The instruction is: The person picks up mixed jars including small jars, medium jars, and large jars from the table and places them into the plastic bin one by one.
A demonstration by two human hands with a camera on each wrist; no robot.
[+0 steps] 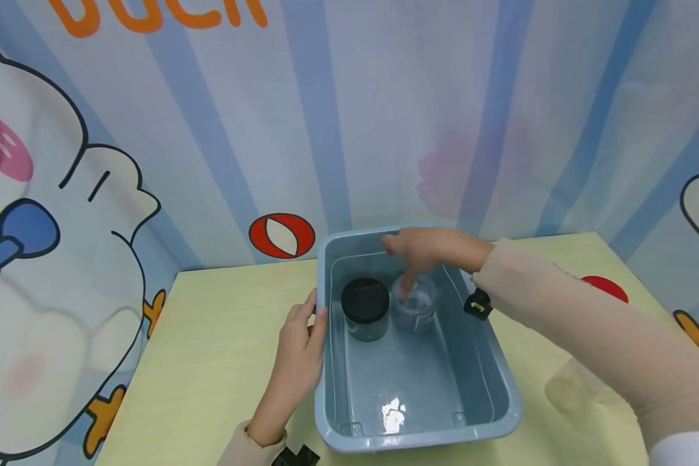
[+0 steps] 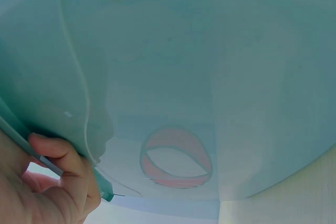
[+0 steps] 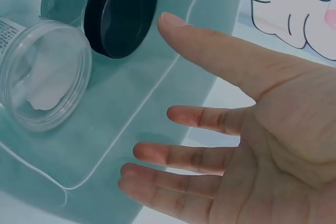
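A light blue plastic bin [image 1: 408, 388] stands on the table. At its left side my left hand [image 1: 299, 346] grips the rim, with the fingers curled over the edge in the left wrist view. Inside, towards the far end, stands a clear jar with a black lid [image 1: 365, 300]. Beside it on the right is a clear open-looking jar [image 1: 416, 314] with a label; whether it has a clear lid I cannot tell. Over this jar reaches my right hand [image 1: 428, 249]. In the right wrist view its fingers are spread and apart from both jars [image 3: 47, 74].
The bin stands on a pale yellow table [image 1: 239, 323]. Behind the table hangs a striped blue cartoon backdrop [image 1: 384, 129]. Right of the bin, partly under my right sleeve, is a faint round translucent thing [image 1: 571, 391]. A red rounded shape [image 1: 608, 287] shows beyond the sleeve.
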